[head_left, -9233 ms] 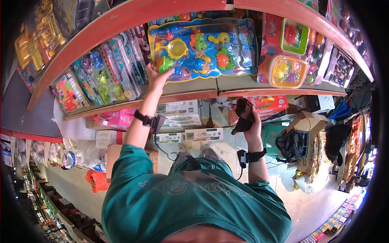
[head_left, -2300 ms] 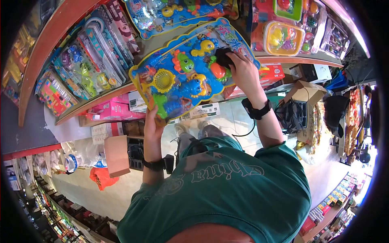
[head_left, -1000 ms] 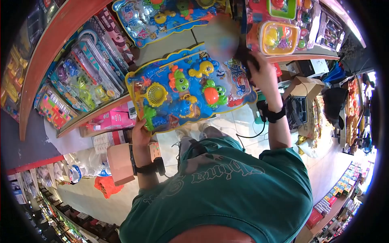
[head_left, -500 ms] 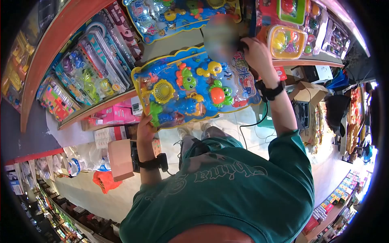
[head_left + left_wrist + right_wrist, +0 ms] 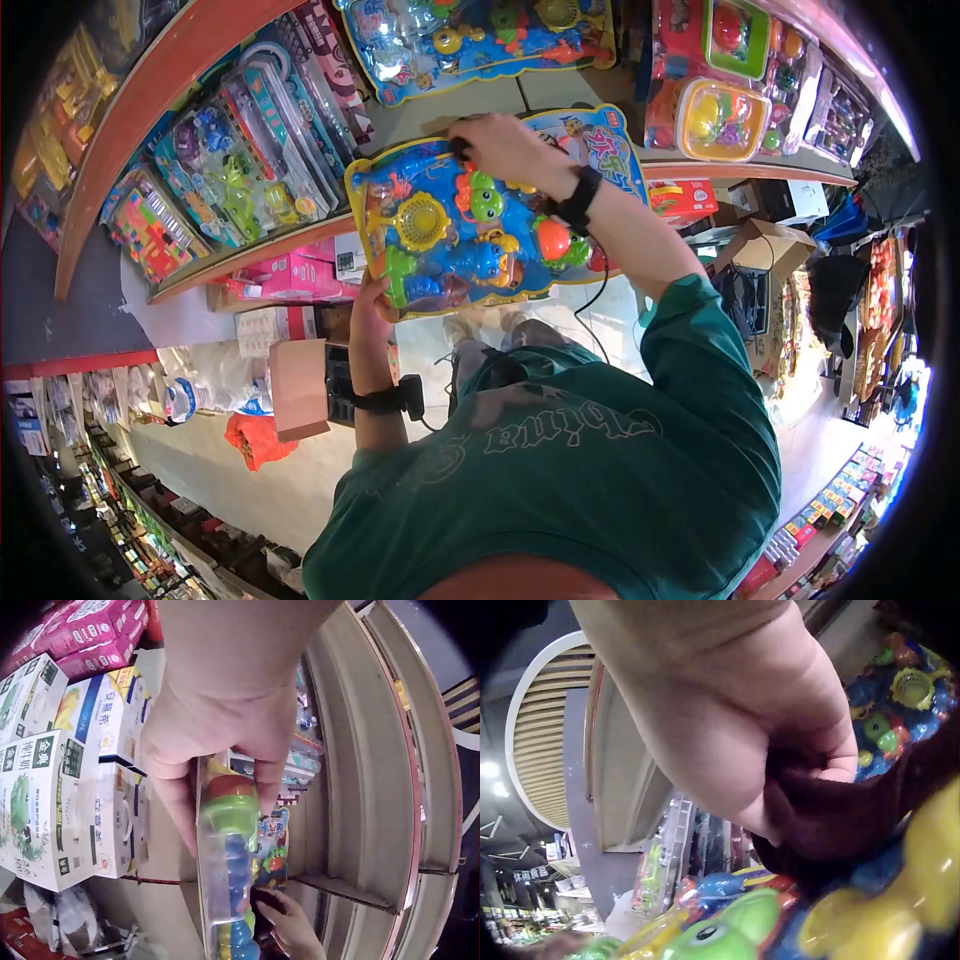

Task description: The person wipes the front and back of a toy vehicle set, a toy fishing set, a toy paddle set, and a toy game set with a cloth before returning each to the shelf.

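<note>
A blue toy pack point(image 5: 440, 265) with a yellow edge and plastic sea animals is tilted at the shelf front. My left hand point(image 5: 370, 312) grips its lower left corner; in the left wrist view that hand point(image 5: 225, 727) has thumb and fingers on either side of the pack's edge point(image 5: 229, 862). My right hand point(image 5: 505, 150) lies over the pack's upper part. In the right wrist view my right hand point(image 5: 742, 727) holds a dark maroon cloth point(image 5: 840, 817) in its curled fingers, against or just above the clear cover; contact cannot be told.
A similar blue pack point(image 5: 480, 45) lies further back on the shelf point(image 5: 430, 115). Other toy packs point(image 5: 240, 170) stand at the left, plastic tubs point(image 5: 715, 120) at the right. Below are pink boxes point(image 5: 290, 275), an open carton point(image 5: 300, 390) and a red bag point(image 5: 258, 440).
My right hand has moved left from the pack's right end to its upper middle, with the cloth. The pack, earlier lying at the back of the shelf, is now at the front in my left hand.
</note>
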Tool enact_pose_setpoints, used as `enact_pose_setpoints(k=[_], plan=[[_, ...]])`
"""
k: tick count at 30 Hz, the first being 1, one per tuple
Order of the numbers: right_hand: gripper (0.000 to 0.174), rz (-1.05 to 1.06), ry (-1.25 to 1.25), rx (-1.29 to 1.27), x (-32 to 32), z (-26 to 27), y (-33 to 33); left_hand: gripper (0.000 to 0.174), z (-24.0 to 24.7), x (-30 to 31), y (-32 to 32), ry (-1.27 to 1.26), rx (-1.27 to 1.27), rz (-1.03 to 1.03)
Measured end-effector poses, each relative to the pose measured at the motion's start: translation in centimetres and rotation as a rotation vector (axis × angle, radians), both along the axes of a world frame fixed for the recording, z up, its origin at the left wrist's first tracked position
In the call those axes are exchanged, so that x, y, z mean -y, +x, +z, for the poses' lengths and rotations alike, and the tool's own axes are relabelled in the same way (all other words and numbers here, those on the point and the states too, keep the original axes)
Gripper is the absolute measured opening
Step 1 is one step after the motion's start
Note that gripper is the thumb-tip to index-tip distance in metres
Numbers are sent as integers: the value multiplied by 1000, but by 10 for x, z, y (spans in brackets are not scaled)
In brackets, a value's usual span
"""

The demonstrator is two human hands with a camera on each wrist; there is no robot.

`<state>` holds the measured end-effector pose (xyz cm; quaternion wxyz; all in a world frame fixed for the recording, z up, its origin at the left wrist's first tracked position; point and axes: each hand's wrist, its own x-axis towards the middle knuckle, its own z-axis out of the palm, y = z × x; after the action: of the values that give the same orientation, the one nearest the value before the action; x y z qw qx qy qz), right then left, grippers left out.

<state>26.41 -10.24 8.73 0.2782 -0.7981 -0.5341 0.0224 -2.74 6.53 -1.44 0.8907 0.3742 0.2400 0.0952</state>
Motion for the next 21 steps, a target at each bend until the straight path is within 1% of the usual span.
enact_pose_setpoints(k=[2,5,8,10,11,12,13,14,15,16,18,20,21], plan=[[26,51,62,-12,-10,-3,-10,59,0,0,0,11,1,-3],[30,-8,69,33,-8,-9,-10,53,-6,-4,-3,4,25,-5],[31,-120,-77,114,18,-4,6,48,-7,-1,-2,74,-19,46],[23,-172,-122,164,47,-12,31,48,1,3,-1,80,-14,40],[20,-238,-177,256,60,-22,46,47,5,5,-1,84,-11,37],[17,-263,-158,385,80,-17,52,47,6,5,-1,83,-11,39],[16,-304,-235,467,96,-24,69,46,6,5,0,83,-12,41],[16,-362,-325,266,107,-18,83,46,7,5,0,84,-13,44],[17,-410,-276,282,120,-10,83,46,6,4,-1,91,-16,45],[19,-416,-234,360,133,-11,90,45,3,2,-2,97,-16,46],[25,-500,-198,253,156,-7,91,44,5,4,-1,102,-23,42],[29,-490,0,205,170,2,64,44,16,11,0,98,-38,34],[31,-483,96,179,176,3,48,45,13,11,-1,83,-28,24]])
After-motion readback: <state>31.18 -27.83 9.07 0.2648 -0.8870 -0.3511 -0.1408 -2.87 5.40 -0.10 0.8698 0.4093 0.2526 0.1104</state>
